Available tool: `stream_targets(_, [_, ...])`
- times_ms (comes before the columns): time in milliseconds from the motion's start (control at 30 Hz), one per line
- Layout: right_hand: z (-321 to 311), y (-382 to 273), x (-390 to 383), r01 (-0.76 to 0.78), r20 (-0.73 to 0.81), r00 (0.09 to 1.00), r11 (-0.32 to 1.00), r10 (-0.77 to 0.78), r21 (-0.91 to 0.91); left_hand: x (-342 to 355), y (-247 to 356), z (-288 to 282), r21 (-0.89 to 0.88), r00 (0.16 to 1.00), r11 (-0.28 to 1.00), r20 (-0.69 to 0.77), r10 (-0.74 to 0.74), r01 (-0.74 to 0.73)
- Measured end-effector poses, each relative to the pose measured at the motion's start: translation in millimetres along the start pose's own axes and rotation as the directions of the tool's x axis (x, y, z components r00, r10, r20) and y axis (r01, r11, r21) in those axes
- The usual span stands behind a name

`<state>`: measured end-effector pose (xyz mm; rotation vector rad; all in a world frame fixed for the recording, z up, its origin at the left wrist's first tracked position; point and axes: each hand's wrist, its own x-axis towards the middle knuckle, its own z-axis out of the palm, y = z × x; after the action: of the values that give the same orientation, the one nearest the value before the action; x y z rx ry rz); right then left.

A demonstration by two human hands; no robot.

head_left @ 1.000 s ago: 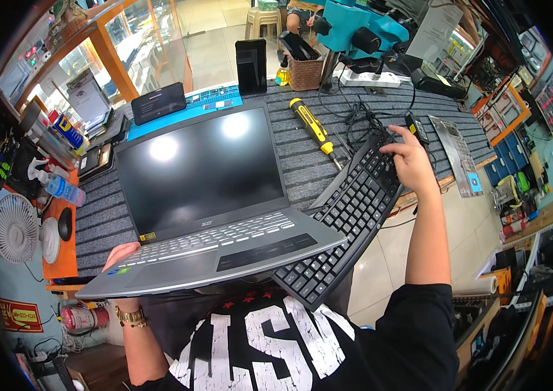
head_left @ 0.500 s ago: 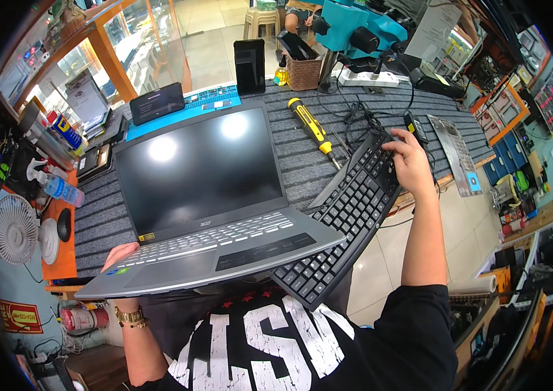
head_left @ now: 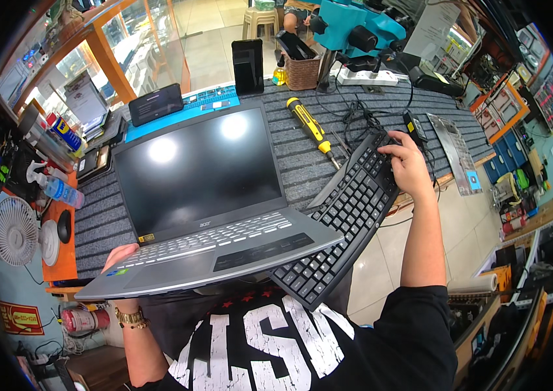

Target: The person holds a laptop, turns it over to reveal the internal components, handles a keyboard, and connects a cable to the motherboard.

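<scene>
A grey laptop [head_left: 159, 274] stands unfolded in front of me, its screen dark with two bright reflections and its front edge jutting past the bench toward me. My left hand [head_left: 120, 253] grips its left side; part of the fingers is hidden beneath the base. A black keyboard [head_left: 361, 202] slants to the right, its lower end partly under the laptop's right corner. At the keyboard's far end, my right hand [head_left: 408, 164] is closed around the edge, fingers bent over the keys. A yellow and black screwdriver [head_left: 309, 127] lies behind the keyboard.
Tangled black cables [head_left: 361, 120] lie beyond the keyboard. Two phones stand behind the laptop, one upright [head_left: 248, 65], near a woven basket [head_left: 301, 70] and a teal microscope [head_left: 354, 29]. A spray bottle [head_left: 61, 190] and a white fan [head_left: 14, 229] are at left. Another person sits far back.
Almost nothing differs. My right hand has shifted very slightly left at the keyboard's far end; the laptop and my left hand stay in place.
</scene>
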<state>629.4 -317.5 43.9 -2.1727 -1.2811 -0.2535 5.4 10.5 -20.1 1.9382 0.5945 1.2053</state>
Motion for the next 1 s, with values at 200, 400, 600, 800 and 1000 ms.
stream_targets(200, [0.4,-0.7,-0.9,0.011,0.005,1.000,1.000,-0.011,-0.025,0.2,-1.6,-1.1,0.027,1.000,0.999,0.010,0.021,-0.021])
stream_targets(400, [1.3,-1.8,-1.4,-0.004,0.013,1.000,1.000,0.005,-0.013,-0.4,-1.0,-1.2,0.054,1.000,0.998,0.007,0.008,-0.008])
stream_targets(600, [1.7,-4.8,1.4,0.026,-0.007,1.000,0.999,-0.026,0.023,-0.6,-0.9,-1.2,0.013,1.000,1.000,0.008,-0.003,0.003])
stream_targets(800, [2.2,-4.2,1.9,0.031,-0.010,0.999,1.000,-0.031,-0.004,-0.8,0.5,-0.5,0.024,1.000,1.000,0.012,0.007,-0.008])
stream_targets(1000, [4.5,-3.6,-0.1,0.037,-0.030,0.999,0.999,-0.037,0.016,-1.3,3.2,0.7,-0.004,1.000,1.000,0.010,-0.029,0.029])
